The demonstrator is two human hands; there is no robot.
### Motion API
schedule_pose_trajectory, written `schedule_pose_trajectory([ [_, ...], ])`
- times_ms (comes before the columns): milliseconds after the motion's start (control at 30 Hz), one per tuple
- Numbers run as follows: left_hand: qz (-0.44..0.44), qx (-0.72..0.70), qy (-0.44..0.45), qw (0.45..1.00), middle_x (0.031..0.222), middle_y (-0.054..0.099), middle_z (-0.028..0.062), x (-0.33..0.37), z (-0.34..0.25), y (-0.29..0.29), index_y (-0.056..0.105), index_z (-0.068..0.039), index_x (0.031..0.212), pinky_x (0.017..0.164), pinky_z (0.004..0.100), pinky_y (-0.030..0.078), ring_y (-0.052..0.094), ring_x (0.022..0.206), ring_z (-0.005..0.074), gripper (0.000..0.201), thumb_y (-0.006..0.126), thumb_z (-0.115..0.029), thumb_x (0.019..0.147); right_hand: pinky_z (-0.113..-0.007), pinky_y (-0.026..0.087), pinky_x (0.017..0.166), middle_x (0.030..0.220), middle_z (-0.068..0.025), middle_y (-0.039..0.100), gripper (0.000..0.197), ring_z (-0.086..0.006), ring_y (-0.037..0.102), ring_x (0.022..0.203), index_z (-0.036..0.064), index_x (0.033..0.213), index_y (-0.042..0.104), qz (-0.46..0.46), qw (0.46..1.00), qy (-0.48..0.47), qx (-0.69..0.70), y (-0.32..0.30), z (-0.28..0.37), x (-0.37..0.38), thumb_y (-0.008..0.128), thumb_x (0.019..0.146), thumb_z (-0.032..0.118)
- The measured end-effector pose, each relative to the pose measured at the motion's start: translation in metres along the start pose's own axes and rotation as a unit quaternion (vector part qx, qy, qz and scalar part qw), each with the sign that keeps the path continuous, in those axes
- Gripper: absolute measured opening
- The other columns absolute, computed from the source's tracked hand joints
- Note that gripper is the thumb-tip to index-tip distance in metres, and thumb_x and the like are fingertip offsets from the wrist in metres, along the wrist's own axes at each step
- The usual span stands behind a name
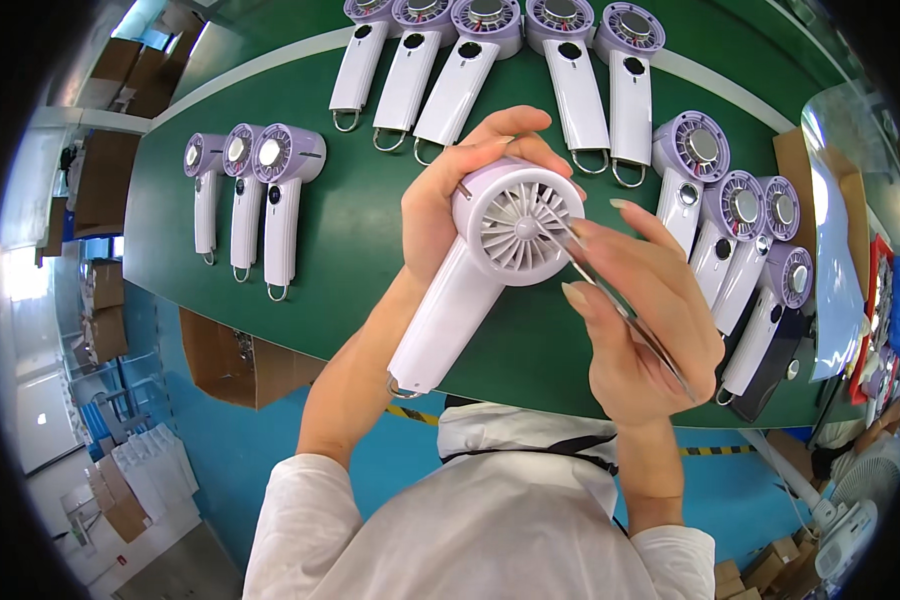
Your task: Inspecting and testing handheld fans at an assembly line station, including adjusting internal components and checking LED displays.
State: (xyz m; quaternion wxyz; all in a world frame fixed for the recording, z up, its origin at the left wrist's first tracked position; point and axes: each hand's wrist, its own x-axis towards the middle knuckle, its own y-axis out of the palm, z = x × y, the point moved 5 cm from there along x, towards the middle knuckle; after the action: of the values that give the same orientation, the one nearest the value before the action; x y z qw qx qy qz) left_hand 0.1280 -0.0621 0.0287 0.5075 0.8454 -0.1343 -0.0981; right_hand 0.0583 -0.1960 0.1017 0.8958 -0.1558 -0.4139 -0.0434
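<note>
My left hand [432, 205] is wrapped around the head of a white and lilac handheld fan [450, 310], its fingers curled over the far side. The fan tilts, its handle running down to the lower left and ending in a metal loop, and the slotted grille with its round hub faces up. Metal tweezers [627, 313] are pinched in my right hand [660, 330]. Their tips reach the right side of the grille, by the hub; whether they touch it or grip anything there I cannot tell.
On the green table [360, 240], three similar fans [281, 230] lie at the left, and several more [578, 100] line the back and right. A dark flat object [770, 370] lies under the nearest right-hand fan. Below the table's left edge is an open cardboard box [280, 372].
</note>
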Motion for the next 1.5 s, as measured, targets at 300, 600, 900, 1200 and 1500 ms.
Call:
schedule_pose_trajectory([
  [300, -0.013, 0.062, 0.013, 0.998, 0.096, 0.065, 0.0157, -0.004, -0.002, -0.002, 0.053, -0.001, 0.125, 0.082, 0.0417, 0.051, 0.062, 0.092, 0.0349, 0.042, 0.040, -0.023, 0.092, -0.051, 0.051, 0.092, 0.093, -0.0224, 0.071, 0.024, -0.0308, 0.070, 0.085, -0.0097, 0.102, 0.065, -0.011, 1.000, 0.014, 0.005, -0.001, -0.001, -0.002, 0.069, 0.079, -0.007],
  [600, -0.038, 0.163, 0.043, 0.985, 0.097, 0.065, 0.0168, -0.006, -0.004, 0.009, 0.048, -0.001, 0.126, 0.083, 0.0422, 0.051, 0.064, 0.090, 0.0341, 0.042, 0.038, -0.024, 0.092, -0.049, 0.054, 0.086, 0.093, -0.0189, 0.071, 0.023, -0.0296, 0.069, 0.086, -0.0089, 0.099, 0.067, -0.017, 0.998, -0.002, -0.056, 0.005, 0.000, -0.003, 0.073, 0.077, -0.007],
  [900, -0.027, 0.151, 0.052, 0.987, 0.097, 0.064, 0.0160, -0.007, -0.002, 0.006, 0.049, -0.002, 0.125, 0.084, 0.0425, 0.050, 0.063, 0.091, 0.0346, 0.041, 0.036, -0.024, 0.093, -0.047, 0.055, 0.084, 0.093, -0.0186, 0.071, 0.024, -0.0300, 0.068, 0.086, -0.0088, 0.099, 0.067, -0.027, 0.998, -0.014, -0.059, 0.009, 0.001, -0.005, 0.075, 0.076, -0.005],
  [1200, -0.013, 0.088, 0.032, 0.995, 0.095, 0.063, 0.0150, -0.005, -0.001, 0.007, 0.050, -0.002, 0.124, 0.083, 0.0425, 0.049, 0.061, 0.091, 0.0337, 0.040, 0.039, -0.024, 0.093, -0.047, 0.055, 0.084, 0.094, -0.0195, 0.071, 0.024, -0.0305, 0.068, 0.086, -0.0090, 0.100, 0.066, -0.034, 0.999, -0.003, -0.042, 0.010, -0.001, -0.006, 0.074, 0.078, -0.004],
  [1500, -0.029, 0.098, 0.040, 0.994, 0.095, 0.063, 0.0148, -0.010, 0.000, 0.009, 0.050, -0.001, 0.123, 0.083, 0.0425, 0.050, 0.061, 0.090, 0.0332, 0.040, 0.040, -0.025, 0.093, -0.047, 0.055, 0.083, 0.096, -0.0177, 0.071, 0.031, -0.0293, 0.068, 0.087, -0.0052, 0.103, 0.067, -0.043, 0.997, -0.013, -0.064, 0.013, 0.003, -0.011, 0.077, 0.074, -0.002],
])
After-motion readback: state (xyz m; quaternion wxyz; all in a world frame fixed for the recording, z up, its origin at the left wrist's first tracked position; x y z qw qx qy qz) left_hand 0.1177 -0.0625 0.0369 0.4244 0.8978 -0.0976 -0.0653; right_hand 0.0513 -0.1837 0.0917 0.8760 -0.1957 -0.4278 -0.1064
